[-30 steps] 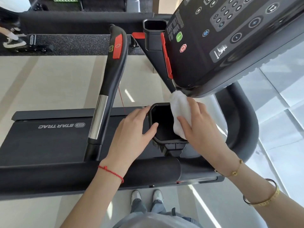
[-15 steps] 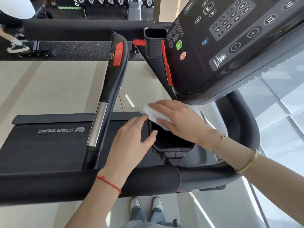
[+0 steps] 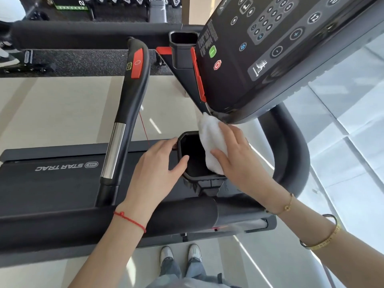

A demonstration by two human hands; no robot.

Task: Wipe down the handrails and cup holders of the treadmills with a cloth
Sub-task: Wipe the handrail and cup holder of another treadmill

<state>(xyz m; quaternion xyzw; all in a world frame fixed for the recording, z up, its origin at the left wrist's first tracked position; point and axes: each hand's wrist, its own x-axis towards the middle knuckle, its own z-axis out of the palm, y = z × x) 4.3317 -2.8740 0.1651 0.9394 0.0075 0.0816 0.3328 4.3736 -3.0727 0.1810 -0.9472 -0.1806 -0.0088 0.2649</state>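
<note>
Now the white cloth (image 3: 212, 142) stands along the right-hand wall of the near cup holder (image 3: 194, 156), its upper end reaching up to the lower edge of the console (image 3: 270, 59) and its lower end tucked down toward the holder's near corner; half a second ago it lay flat across the far rim under a spread palm, so the wipe has swung from the far edge round to the right side. The right hand (image 3: 239, 159) pinches the cloth, thumb on its inner face and fingers along the outside, pressing it to the rim. The left hand (image 3: 158, 163) rests relaxed on the holder's left edge, thumb hooked just over the rim and fingers straight on the outer side, steadying it much as it did a moment before. That sweep suggests the rim of this holder is being worked side by side, with the far and right edges covered and the near and left edges, where the bracing hand sits, probably still to do. A second cup holder (image 3: 182, 44) farther off, the upright handrail (image 3: 124, 125) and the padded bar (image 3: 83, 223) across the front carry no cloth at present
</note>
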